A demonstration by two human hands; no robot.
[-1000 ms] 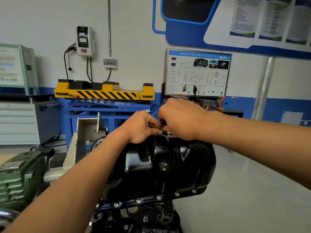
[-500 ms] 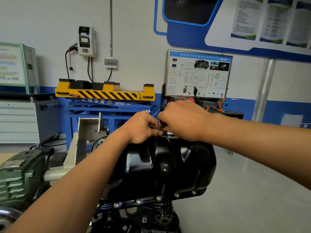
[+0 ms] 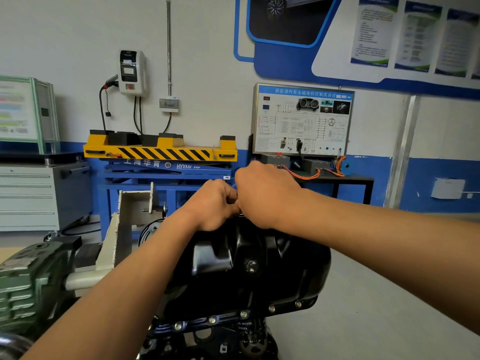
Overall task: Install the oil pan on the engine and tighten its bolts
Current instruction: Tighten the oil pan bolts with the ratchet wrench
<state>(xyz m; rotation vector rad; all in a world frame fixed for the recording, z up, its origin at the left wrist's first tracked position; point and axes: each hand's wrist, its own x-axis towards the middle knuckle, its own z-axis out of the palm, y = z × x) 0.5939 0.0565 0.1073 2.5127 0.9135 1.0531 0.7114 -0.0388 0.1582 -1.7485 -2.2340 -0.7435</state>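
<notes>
On the engine (image 3: pixel 207 341): oil pan (image 3: pixel 246 268) seated, hands at its far edge.
We find our left hand (image 3: pixel 210 203) and right hand (image 3: pixel 265 196) touching above the pan's far edge, fingers curled; we cannot tell what they hold. A row of bolts (image 3: pixel 211 320) sits in its near flange.

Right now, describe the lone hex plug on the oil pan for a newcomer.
Start at the black oil pan, centre foreground. Midway across its near wall sits one hex plug. Unlike the shiny flange bolts lined along the lower rim, it stands alone on the wall.
</notes>
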